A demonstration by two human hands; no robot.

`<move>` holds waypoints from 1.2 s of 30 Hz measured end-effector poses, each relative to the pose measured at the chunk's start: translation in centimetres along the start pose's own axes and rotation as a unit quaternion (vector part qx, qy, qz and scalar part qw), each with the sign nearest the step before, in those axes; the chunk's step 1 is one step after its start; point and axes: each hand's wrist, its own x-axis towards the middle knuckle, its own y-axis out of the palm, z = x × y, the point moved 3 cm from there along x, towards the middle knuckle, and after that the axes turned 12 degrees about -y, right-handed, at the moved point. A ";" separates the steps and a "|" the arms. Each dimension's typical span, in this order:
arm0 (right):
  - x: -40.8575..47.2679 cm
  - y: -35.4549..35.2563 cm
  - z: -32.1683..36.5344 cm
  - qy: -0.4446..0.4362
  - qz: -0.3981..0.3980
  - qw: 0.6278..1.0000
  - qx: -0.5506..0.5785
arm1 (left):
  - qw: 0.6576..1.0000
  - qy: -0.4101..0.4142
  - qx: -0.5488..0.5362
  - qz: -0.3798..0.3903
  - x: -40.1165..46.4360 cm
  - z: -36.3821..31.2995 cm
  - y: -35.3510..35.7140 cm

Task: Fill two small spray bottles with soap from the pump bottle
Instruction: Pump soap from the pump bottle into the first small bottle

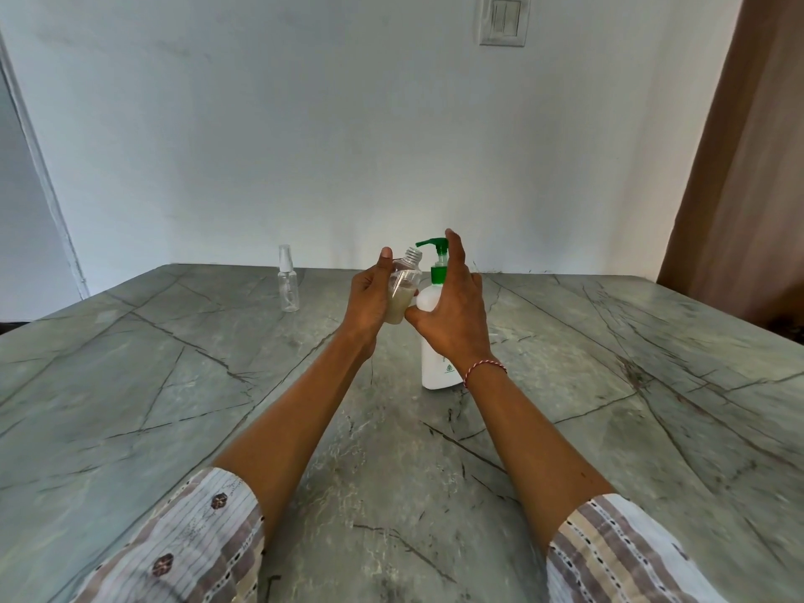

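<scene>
My left hand (369,303) grips a small clear spray bottle (403,293) with its cap off, tilted so its open neck sits just under the green nozzle. Pale liquid fills its lower part. A white pump bottle (436,359) with a green pump head (436,249) stands upright on the table. My right hand (452,311) is raised at the pump, fingers straight beside the pump head and thumb against the bottle's shoulder. A second small clear spray bottle (288,280), capped and apparently empty, stands at the back left.
The grey-green veined stone table (217,385) reaches back to a white wall. A light switch plate (504,19) is high on the wall. A brown curtain (748,167) hangs at the right, and a door frame (39,167) stands at the left.
</scene>
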 end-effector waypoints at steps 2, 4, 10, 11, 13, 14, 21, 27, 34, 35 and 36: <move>0.0 -0.1 0.0 0.000 -0.003 1.000 0.005 | 1.000 0.001 0.003 0.001 0.0 0.0 0.0; 0.0 -0.1 0.1 -0.003 0.000 1.000 0.003 | 1.000 0.002 0.001 0.001 0.0 0.0 -0.1; -0.1 0.0 0.3 -0.002 -0.003 1.000 0.000 | 1.000 0.001 0.003 0.002 0.1 0.1 -0.1; -0.1 0.0 0.2 -0.002 -0.004 1.000 0.001 | 1.000 0.001 0.004 0.001 0.2 0.1 -0.1; -0.1 -0.1 0.2 -0.001 -0.008 1.000 0.008 | 1.000 0.003 0.006 0.003 0.3 0.2 -0.2; -0.1 -0.1 0.1 -0.003 -0.011 1.000 0.009 | 1.000 0.004 0.006 0.006 0.3 0.3 -0.2; -0.1 -0.3 0.0 -0.001 -0.012 1.000 0.007 | 1.000 0.001 0.009 0.010 0.2 0.3 0.0; 0.0 -0.1 0.1 -0.003 0.000 1.000 0.006 | 1.000 -0.002 0.005 0.006 0.3 0.3 -0.1; -0.2 -0.3 0.5 -0.006 -0.014 1.000 0.013 | 1.000 -0.007 0.005 0.001 0.2 0.2 -0.1; -0.2 -0.3 0.4 -0.005 -0.014 1.000 0.013 | 1.000 -0.007 0.006 0.000 0.2 0.3 -0.1; -0.2 -0.3 0.4 -0.004 -0.013 1.000 0.013 | 1.000 -0.006 0.007 -0.001 0.2 0.3 -0.1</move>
